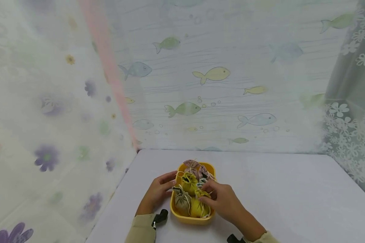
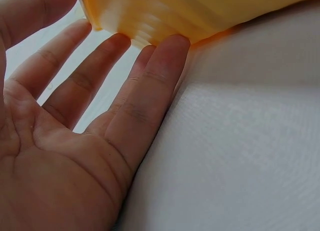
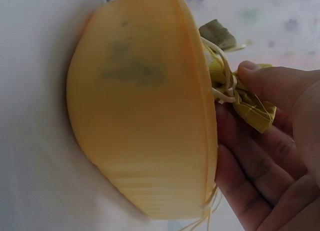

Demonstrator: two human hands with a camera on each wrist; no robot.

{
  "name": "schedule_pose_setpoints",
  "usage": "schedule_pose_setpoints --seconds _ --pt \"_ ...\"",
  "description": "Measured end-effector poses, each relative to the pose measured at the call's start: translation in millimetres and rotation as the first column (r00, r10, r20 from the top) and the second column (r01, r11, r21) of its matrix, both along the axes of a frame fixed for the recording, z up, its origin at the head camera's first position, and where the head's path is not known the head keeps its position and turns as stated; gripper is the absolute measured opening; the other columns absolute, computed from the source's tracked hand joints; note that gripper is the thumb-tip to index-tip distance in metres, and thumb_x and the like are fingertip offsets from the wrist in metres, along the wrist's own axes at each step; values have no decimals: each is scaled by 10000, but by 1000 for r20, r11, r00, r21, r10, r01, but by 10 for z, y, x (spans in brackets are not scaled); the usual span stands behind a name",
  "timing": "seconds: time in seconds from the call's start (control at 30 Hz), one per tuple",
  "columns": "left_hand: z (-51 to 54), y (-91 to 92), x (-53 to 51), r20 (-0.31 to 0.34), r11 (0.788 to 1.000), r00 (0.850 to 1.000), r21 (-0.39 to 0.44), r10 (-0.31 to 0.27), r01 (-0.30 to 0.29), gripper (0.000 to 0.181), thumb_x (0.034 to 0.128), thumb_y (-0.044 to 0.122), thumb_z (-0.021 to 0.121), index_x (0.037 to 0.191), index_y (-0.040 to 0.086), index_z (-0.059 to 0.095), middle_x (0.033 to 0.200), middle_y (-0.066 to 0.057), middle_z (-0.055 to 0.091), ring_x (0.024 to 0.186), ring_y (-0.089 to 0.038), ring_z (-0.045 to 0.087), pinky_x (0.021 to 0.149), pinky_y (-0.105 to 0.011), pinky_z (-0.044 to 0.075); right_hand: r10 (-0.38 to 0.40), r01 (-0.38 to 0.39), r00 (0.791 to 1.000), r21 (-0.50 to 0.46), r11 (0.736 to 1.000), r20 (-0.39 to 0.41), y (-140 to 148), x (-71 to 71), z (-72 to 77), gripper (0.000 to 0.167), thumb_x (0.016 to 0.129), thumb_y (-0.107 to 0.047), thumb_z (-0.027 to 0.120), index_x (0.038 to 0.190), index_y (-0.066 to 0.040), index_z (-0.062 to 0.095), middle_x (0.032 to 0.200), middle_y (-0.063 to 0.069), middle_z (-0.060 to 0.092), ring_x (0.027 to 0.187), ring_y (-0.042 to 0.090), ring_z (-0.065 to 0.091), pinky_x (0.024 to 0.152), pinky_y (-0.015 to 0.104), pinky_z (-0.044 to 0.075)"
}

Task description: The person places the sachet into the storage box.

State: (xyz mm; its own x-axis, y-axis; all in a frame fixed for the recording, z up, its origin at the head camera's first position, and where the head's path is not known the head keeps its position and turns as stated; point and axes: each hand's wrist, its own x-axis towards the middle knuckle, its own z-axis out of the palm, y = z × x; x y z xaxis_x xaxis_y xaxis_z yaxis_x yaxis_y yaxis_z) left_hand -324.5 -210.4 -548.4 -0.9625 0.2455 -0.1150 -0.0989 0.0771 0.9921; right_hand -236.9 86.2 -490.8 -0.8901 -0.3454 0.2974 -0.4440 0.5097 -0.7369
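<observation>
A yellow plastic basket [image 1: 192,220] stands on the white table and holds several small drawstring pouches. At its near right corner is a bright yellow pouch [image 1: 197,208], whose gathered top my right hand [image 1: 226,200] pinches between thumb and fingers. In the right wrist view the pouch's ruffled top [image 3: 257,111] and cream cord show above the basket rim. My left hand [image 1: 158,190] touches the basket's left side with nearly straight fingertips [image 2: 172,48]. Beside the yellow pouch sits an olive-grey pouch [image 1: 182,202]. Behind them are another yellow pouch [image 1: 189,185] and a pinkish pouch [image 1: 191,168].
The white tabletop [image 1: 270,189] stretches around the basket. Behind it hangs a curtain with fish [image 1: 216,74], and a flowered curtain [image 1: 48,135] is at the left. Lacy grey fabric [image 1: 349,135] hangs at the right. Black wrist devices [image 1: 160,216] sit by the sleeves.
</observation>
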Motion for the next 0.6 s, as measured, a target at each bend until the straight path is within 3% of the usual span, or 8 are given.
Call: schedule_pose_setpoints --seconds 0.4,0.6 --pt "12 -3 -10 0 1000 1000 -5 -4 4 627 907 439 777 1472 248 587 1525 -61 564 1306 -244 624 982 -408 597 69 -69 998 26 997 6 6 0 24 216 910 -335 806 1076 -256 694 908 -168 713 771 -12 649 659 204 577" --pt "38 -40 12 -20 997 1000 -74 -17 16 637 912 474 764 1478 251 578 1513 -91 571 1295 -262 632 951 -419 611 114 -115 993 12 993 42 90 12 131 216 938 -317 781 1112 -208 713 995 -122 744 851 17 703 719 195 597"
